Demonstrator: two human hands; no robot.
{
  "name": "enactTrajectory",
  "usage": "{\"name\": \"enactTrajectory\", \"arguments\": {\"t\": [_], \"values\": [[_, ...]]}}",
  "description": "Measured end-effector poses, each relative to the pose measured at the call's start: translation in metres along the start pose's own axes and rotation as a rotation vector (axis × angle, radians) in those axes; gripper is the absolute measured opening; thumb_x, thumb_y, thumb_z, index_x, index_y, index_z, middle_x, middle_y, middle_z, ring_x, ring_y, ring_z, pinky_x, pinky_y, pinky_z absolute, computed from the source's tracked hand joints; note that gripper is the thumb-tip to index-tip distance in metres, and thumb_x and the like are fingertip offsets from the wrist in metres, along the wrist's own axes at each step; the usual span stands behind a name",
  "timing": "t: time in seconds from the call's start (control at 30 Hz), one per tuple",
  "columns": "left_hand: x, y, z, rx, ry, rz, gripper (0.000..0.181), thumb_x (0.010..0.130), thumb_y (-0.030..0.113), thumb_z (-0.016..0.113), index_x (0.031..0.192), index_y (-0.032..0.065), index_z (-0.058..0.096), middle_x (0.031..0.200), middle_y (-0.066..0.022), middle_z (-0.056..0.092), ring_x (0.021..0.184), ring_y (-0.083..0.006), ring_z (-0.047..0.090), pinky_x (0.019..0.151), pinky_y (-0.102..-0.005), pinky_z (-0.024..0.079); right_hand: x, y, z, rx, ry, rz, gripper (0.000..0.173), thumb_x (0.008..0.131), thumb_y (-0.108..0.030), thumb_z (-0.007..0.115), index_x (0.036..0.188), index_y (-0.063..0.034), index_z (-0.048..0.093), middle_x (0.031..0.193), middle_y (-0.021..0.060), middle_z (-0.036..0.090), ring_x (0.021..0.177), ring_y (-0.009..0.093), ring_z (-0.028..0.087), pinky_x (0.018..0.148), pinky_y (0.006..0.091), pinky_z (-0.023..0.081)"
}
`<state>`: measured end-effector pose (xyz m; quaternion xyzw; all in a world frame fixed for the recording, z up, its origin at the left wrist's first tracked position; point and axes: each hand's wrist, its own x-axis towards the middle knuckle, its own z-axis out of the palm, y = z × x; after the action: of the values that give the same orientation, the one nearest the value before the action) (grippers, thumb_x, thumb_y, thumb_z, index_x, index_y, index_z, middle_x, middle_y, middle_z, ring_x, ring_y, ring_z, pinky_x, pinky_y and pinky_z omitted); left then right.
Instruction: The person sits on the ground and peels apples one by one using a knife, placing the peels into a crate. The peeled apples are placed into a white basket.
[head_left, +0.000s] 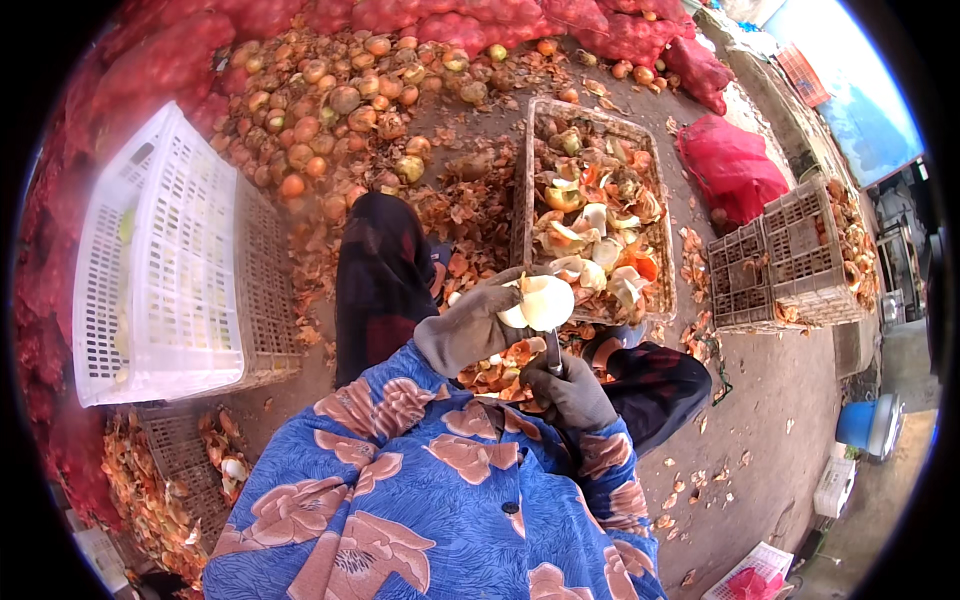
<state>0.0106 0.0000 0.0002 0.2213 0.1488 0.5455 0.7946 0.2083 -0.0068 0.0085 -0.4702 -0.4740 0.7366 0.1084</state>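
Note:
A pale peeled onion (546, 302) rests in the fingers of my left hand (472, 319), which wears a grey glove. My right hand (571, 390), gloved too, is shut on a small knife (553, 352). Its metal blade points up and meets the onion's lower edge; the handle is mostly hidden in my fist. Just beyond both hands stands a dirty plastic crate (667, 247) filled with onion skins and cut scraps (592, 225). More scraps lie on the ground between my knees, partly covered by my hands.
A heap of unpeeled onions (322, 112) spreads ahead, backed by red mesh sacks (480, 26). To the left stands a white plastic crate (195, 255). Crates of skins (795, 255) and a red mesh bag (731, 165) lie right. A blue bucket (862, 427) stands farther off.

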Motion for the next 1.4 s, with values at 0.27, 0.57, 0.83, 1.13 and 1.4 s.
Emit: {"name": "enactTrajectory", "arguments": {"t": [0.27, 0.57, 0.83, 1.13, 1.4], "values": [[-0.004, 0.005, 0.014, 0.038, 0.033, -0.063, 0.049, 0.094, 0.025, 0.048, 0.135, 0.0016, 0.035, 0.128, -0.0190, 0.050, 0.117, -0.0304, 0.053, 0.095, -0.0407, 0.050, -0.003, 0.016, 0.003, 0.321, -0.173, -0.068, 0.022, 0.086, -0.021, 0.061, 0.088, 0.0010, 0.060, 0.060, 0.0003, 0.053, 0.044, 0.008, 0.046, 0.040, 0.0197, 0.035], [-0.002, -0.002, 0.009, -0.121, 0.041, -0.024, 0.052, 0.094, 0.027, 0.048, 0.135, -0.0022, 0.034, 0.129, -0.0207, 0.049, 0.118, -0.0319, 0.052, 0.099, -0.0393, 0.046, -0.004, 0.021, 0.004, 0.380, -0.371, -0.048, 0.022, 0.084, -0.018, 0.061, 0.089, 0.0033, 0.060, 0.062, 0.0022, 0.055, 0.045, 0.008, 0.046, 0.040, 0.0203, 0.036], [-0.006, 0.016, 0.010, 0.143, 0.158, 0.058, 0.058, 0.079, 0.015, 0.063, 0.131, -0.0001, 0.040, 0.121, -0.0134, 0.056, 0.108, -0.0218, 0.058, 0.092, -0.0301, 0.050, -0.038, -0.026, -0.004, 0.126, 0.001, -0.270, 0.007, 0.083, -0.002, 0.062, 0.089, -0.0001, 0.063, 0.066, 0.0005, 0.060, 0.053, 0.006, 0.054, 0.046, 0.0192, 0.042], [-0.006, 0.011, -0.008, 0.524, 0.191, -0.048, 0.067, 0.063, 0.004, 0.077, 0.124, 0.0012, 0.049, 0.110, -0.0057, 0.060, 0.099, -0.0144, 0.059, 0.087, -0.0279, 0.049, -0.002, -0.101, 0.000, -0.918, 0.306, -0.866, 0.033, 0.073, -0.007, 0.069, 0.106, -0.0116, 0.063, 0.091, 0.0089, 0.059, 0.078, 0.029, 0.061, 0.065, 0.0353, 0.050], [-0.007, 0.013, -0.012, 0.697, 0.153, -0.089, 0.071, 0.060, 0.010, 0.082, 0.123, 0.0017, 0.050, 0.108, -0.0055, 0.061, 0.097, -0.0125, 0.058, 0.084, -0.0258, 0.048, 0.022, -0.094, 0.005, -1.189, 0.191, -0.772, 0.026, 0.071, -0.010, 0.068, 0.096, -0.0116, 0.061, 0.093, 0.0078, 0.058, 0.082, 0.030, 0.061, 0.068, 0.0394, 0.051]]}}
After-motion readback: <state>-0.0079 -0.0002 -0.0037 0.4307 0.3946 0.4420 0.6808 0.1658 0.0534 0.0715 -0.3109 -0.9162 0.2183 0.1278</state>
